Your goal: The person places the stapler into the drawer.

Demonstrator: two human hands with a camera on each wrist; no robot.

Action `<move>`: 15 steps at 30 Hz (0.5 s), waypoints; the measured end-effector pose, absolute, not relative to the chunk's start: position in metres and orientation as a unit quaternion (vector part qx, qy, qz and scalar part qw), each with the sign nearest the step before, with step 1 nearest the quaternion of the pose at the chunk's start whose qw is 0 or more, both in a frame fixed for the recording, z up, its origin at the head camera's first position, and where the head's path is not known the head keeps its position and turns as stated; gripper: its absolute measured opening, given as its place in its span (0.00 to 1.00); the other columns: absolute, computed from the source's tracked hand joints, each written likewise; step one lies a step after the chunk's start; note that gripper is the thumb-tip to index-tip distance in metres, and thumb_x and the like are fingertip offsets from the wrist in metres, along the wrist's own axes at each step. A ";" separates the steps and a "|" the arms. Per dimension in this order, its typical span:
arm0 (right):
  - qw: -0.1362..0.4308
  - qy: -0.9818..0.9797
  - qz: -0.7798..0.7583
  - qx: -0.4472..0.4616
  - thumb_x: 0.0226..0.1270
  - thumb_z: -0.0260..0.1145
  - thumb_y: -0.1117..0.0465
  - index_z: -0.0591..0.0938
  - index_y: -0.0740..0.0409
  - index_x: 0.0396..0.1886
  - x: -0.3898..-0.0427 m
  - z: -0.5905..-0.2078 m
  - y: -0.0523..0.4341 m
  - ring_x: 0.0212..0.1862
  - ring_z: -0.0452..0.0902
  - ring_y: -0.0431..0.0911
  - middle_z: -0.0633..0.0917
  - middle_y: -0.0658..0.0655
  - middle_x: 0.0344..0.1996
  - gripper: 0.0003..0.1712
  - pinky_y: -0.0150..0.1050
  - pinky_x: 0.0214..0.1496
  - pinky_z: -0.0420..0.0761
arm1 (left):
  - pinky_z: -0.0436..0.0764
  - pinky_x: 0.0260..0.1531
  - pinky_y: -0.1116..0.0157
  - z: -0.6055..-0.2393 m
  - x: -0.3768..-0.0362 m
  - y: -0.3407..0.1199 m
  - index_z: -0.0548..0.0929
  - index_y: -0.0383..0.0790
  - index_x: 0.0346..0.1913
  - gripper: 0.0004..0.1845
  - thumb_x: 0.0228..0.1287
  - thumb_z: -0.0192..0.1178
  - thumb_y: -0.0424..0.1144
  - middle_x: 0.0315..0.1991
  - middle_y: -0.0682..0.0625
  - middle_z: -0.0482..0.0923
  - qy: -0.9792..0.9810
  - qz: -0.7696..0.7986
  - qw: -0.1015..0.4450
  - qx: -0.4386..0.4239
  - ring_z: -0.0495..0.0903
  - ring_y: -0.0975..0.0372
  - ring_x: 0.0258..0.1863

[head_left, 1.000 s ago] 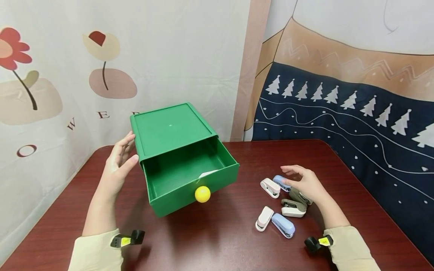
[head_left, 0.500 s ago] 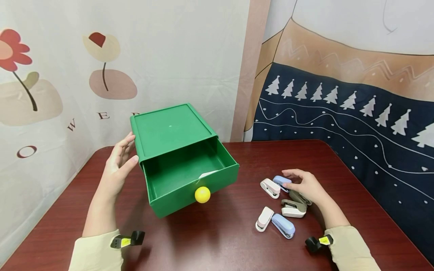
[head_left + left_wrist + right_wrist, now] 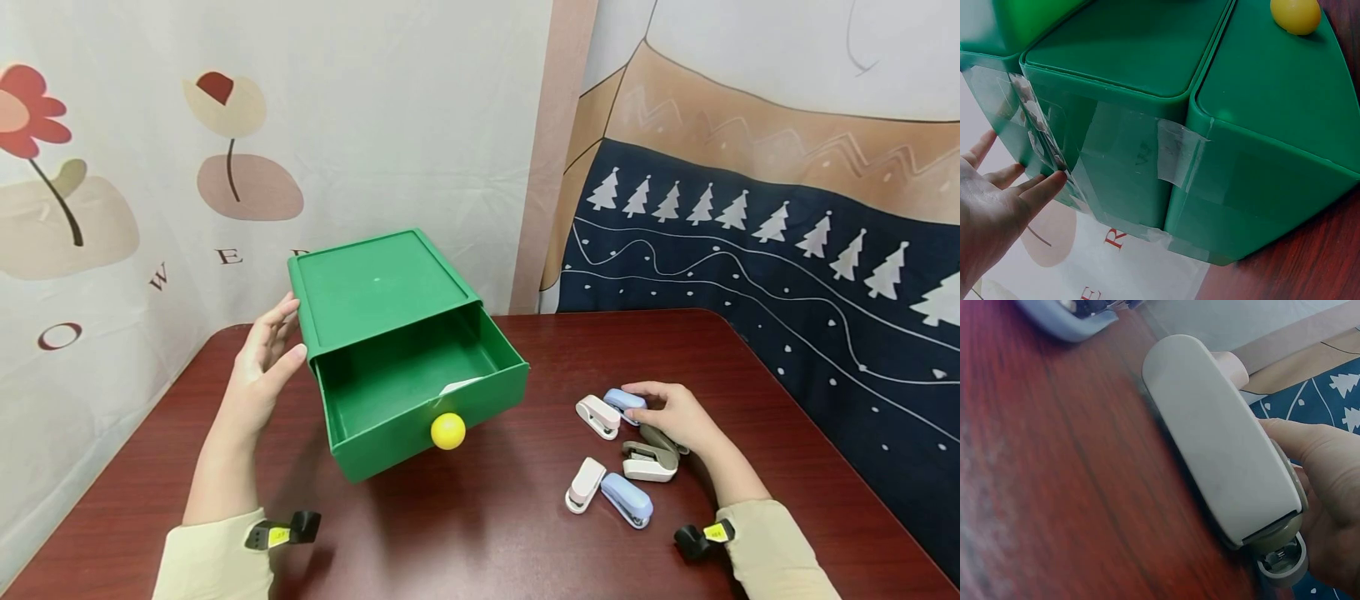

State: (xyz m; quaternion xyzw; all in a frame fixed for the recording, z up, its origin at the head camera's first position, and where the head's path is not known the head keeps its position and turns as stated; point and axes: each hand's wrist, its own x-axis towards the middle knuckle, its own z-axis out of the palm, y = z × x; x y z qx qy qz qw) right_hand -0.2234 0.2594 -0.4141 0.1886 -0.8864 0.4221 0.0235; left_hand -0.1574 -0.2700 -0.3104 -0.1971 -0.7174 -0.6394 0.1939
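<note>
A green drawer box (image 3: 382, 287) stands on the left half of the table, its drawer (image 3: 487, 398) pulled out, with a yellow ball knob (image 3: 447, 431). My left hand (image 3: 255, 371) rests straight, spread fingertips against the box's left side, over clear tape in the left wrist view. At the right, my right hand (image 3: 681, 419) pinches the far blue stapler (image 3: 619, 397) between thumb and fingers, the stapler still on the table. In the right wrist view, a near stapler's pale base (image 3: 1219, 437) partly covers the hand, and the blue stapler's grip is hidden.
Around my right hand lie a white stapler (image 3: 597, 415), a grey-and-white one (image 3: 651, 462), a dark olive one (image 3: 660, 435), another white one (image 3: 585, 483) and a nearer blue one (image 3: 628, 500). Something white (image 3: 459, 385) shows inside the drawer. Printed curtains hang behind the table (image 3: 525, 533).
My right hand has lowered slightly, and its thumb and fingers have closed in on the far blue stapler. The left hand and the drawer box have stayed in place.
</note>
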 end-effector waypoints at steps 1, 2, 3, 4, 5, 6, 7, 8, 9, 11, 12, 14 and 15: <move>0.025 -0.888 0.420 0.189 0.57 0.72 0.64 0.81 0.68 0.52 -0.224 -0.414 0.259 0.39 0.76 0.47 0.83 0.64 0.46 0.23 0.34 0.36 0.77 | 0.62 0.57 0.75 -0.310 -0.157 -0.270 0.62 0.38 0.71 0.28 0.68 0.49 0.24 0.74 0.44 0.49 -0.717 -0.640 0.194 -0.197 0.56 0.58 0.68; 0.027 -0.888 0.418 0.188 0.57 0.72 0.65 0.81 0.67 0.52 -0.224 -0.414 0.259 0.39 0.76 0.47 0.83 0.63 0.46 0.22 0.34 0.37 0.77 | 0.62 0.57 0.75 -0.310 -0.157 -0.270 0.62 0.37 0.71 0.28 0.68 0.49 0.24 0.74 0.44 0.49 -0.716 -0.640 0.194 -0.198 0.56 0.58 0.68; 0.029 -0.890 0.415 0.188 0.57 0.72 0.65 0.81 0.67 0.52 -0.224 -0.415 0.259 0.40 0.76 0.47 0.83 0.63 0.47 0.22 0.34 0.37 0.77 | 0.62 0.57 0.75 -0.310 -0.157 -0.270 0.62 0.37 0.71 0.28 0.68 0.49 0.24 0.74 0.44 0.49 -0.715 -0.641 0.195 -0.199 0.56 0.58 0.68; 0.032 -0.891 0.413 0.186 0.57 0.72 0.65 0.82 0.67 0.52 -0.224 -0.415 0.259 0.40 0.76 0.48 0.83 0.63 0.46 0.22 0.34 0.37 0.77 | 0.62 0.57 0.75 -0.310 -0.157 -0.270 0.62 0.37 0.71 0.28 0.68 0.49 0.24 0.74 0.44 0.49 -0.715 -0.642 0.195 -0.199 0.56 0.58 0.68; 0.034 -0.892 0.410 0.185 0.57 0.72 0.65 0.82 0.67 0.51 -0.224 -0.415 0.259 0.40 0.76 0.48 0.83 0.63 0.46 0.21 0.34 0.38 0.77 | 0.62 0.57 0.75 -0.310 -0.157 -0.270 0.62 0.37 0.71 0.28 0.68 0.49 0.24 0.74 0.44 0.49 -0.714 -0.643 0.195 -0.199 0.56 0.58 0.68; 0.037 -0.893 0.409 0.184 0.57 0.72 0.65 0.82 0.66 0.51 -0.224 -0.415 0.259 0.40 0.76 0.48 0.83 0.63 0.46 0.21 0.35 0.38 0.77 | 0.62 0.57 0.75 -0.310 -0.157 -0.270 0.62 0.37 0.71 0.28 0.68 0.49 0.24 0.74 0.44 0.49 -0.713 -0.643 0.195 -0.199 0.56 0.58 0.68; 0.039 -0.894 0.407 0.183 0.57 0.72 0.65 0.83 0.66 0.51 -0.224 -0.415 0.259 0.40 0.76 0.48 0.83 0.63 0.46 0.21 0.35 0.38 0.77 | 0.62 0.58 0.75 -0.310 -0.157 -0.270 0.62 0.37 0.71 0.28 0.68 0.49 0.24 0.74 0.44 0.49 -0.713 -0.644 0.195 -0.199 0.56 0.58 0.68; 0.041 -0.895 0.405 0.183 0.57 0.72 0.65 0.83 0.66 0.50 -0.224 -0.415 0.259 0.40 0.76 0.48 0.83 0.62 0.46 0.20 0.35 0.38 0.77 | 0.62 0.58 0.75 -0.310 -0.157 -0.270 0.62 0.37 0.71 0.28 0.68 0.49 0.24 0.74 0.44 0.49 -0.713 -0.644 0.194 -0.199 0.56 0.58 0.68; 0.044 -0.896 0.403 0.182 0.57 0.72 0.65 0.83 0.65 0.50 -0.224 -0.416 0.259 0.39 0.76 0.48 0.83 0.62 0.45 0.20 0.35 0.38 0.76 | 0.62 0.58 0.75 -0.310 -0.157 -0.270 0.62 0.37 0.71 0.28 0.68 0.49 0.24 0.74 0.44 0.49 -0.714 -0.643 0.194 -0.198 0.56 0.57 0.68; 0.047 -0.897 0.402 0.180 0.58 0.72 0.66 0.83 0.65 0.50 -0.225 -0.416 0.259 0.39 0.76 0.48 0.84 0.62 0.45 0.19 0.35 0.38 0.76 | 0.61 0.58 0.75 -0.310 -0.157 -0.270 0.62 0.37 0.70 0.28 0.68 0.49 0.24 0.74 0.45 0.49 -0.715 -0.642 0.193 -0.196 0.55 0.57 0.69; 0.049 -0.897 0.401 0.179 0.58 0.72 0.66 0.83 0.65 0.50 -0.225 -0.416 0.258 0.39 0.76 0.48 0.84 0.62 0.44 0.19 0.35 0.38 0.76 | 0.61 0.58 0.75 -0.310 -0.157 -0.270 0.62 0.38 0.70 0.28 0.68 0.49 0.24 0.74 0.45 0.50 -0.716 -0.642 0.193 -0.195 0.55 0.57 0.69; 0.053 -0.897 0.402 0.175 0.58 0.71 0.67 0.83 0.65 0.50 -0.225 -0.415 0.258 0.38 0.76 0.48 0.84 0.62 0.43 0.19 0.34 0.37 0.76 | 0.61 0.58 0.75 -0.310 -0.157 -0.270 0.62 0.38 0.70 0.28 0.68 0.49 0.24 0.74 0.45 0.50 -0.717 -0.641 0.192 -0.195 0.55 0.57 0.69; 0.055 -0.897 0.403 0.173 0.58 0.71 0.67 0.83 0.65 0.50 -0.225 -0.414 0.258 0.38 0.76 0.48 0.84 0.62 0.43 0.19 0.33 0.37 0.76 | 0.61 0.58 0.75 -0.310 -0.157 -0.270 0.62 0.38 0.70 0.28 0.68 0.49 0.24 0.74 0.45 0.50 -0.717 -0.642 0.192 -0.195 0.55 0.57 0.69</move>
